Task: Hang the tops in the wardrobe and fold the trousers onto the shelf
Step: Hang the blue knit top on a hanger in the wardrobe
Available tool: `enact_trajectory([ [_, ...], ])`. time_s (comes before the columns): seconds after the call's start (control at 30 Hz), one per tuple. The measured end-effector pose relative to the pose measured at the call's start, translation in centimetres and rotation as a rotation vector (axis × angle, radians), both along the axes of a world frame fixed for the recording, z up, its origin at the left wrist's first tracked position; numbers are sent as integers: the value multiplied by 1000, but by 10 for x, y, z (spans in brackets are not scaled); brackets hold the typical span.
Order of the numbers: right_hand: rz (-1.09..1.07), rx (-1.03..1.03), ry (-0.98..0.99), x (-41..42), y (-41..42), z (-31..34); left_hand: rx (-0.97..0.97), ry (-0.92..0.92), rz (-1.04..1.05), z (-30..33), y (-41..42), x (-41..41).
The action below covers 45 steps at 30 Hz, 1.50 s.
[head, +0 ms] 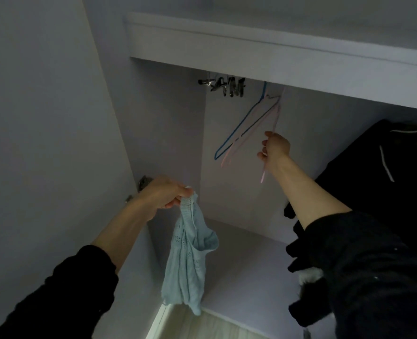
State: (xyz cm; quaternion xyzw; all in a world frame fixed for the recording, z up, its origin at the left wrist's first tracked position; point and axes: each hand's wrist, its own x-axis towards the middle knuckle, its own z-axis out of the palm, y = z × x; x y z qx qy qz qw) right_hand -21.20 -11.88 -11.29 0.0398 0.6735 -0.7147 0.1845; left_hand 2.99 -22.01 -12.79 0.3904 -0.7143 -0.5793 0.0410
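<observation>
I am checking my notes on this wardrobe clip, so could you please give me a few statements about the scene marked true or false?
1. The left hand holds a pale blue knitted top. True.
2. The right hand holds folded trousers. False: it grips a thin pink wire hanger.
3. A blue wire hanger hangs inside the wardrobe. True.
4. The pale blue top is already on a hanger. False: it dangles from the left hand.
5. Dark garments hang at the right. True.
</observation>
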Motion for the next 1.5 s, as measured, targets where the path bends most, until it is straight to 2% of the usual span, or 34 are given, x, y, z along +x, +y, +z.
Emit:
enact_trajectory([
  [0.13,-19,-15,85,-4,30,14,10,0,-60,5,12,-9],
  [0.27,-9,72,190,-10,46,20,-8,3,-106,8,21,-15],
  [0.37,-4,132,243,-4,59,12,-11,9,-106,8,27,-19],
  [0.5,24,95,248,7,87,-6,-19,21,-97,3,34,-23],
  [0.6,-56,71,281,15,108,-30,-19,24,-99,-3,42,-28],
  [0.77,-216,331,294,39,160,-89,-24,36,-67,-8,63,-40],
  [0.87,-220,130,289,52,194,-112,-4,42,-59,-14,72,-43],
  [0.93,-113,-38,201,51,205,-115,4,26,-61,-20,75,-43],
  [1.0,-20,-90,69,41,208,-118,6,-16,-69,-28,81,-45],
  [1.1,-54,22,-136,32,209,-134,10,-58,-92,-38,88,-46],
  [1.17,-65,145,-196,35,213,-153,8,-58,-89,-42,88,-46],
  [1.3,-16,436,-84,45,229,-175,-18,-67,17,-49,80,-42],
  [1.4,66,470,-58,46,240,-167,-33,-55,62,-55,76,-42],
  [1.5,103,395,-4,46,245,-144,-36,-26,98,-60,80,-46],
])
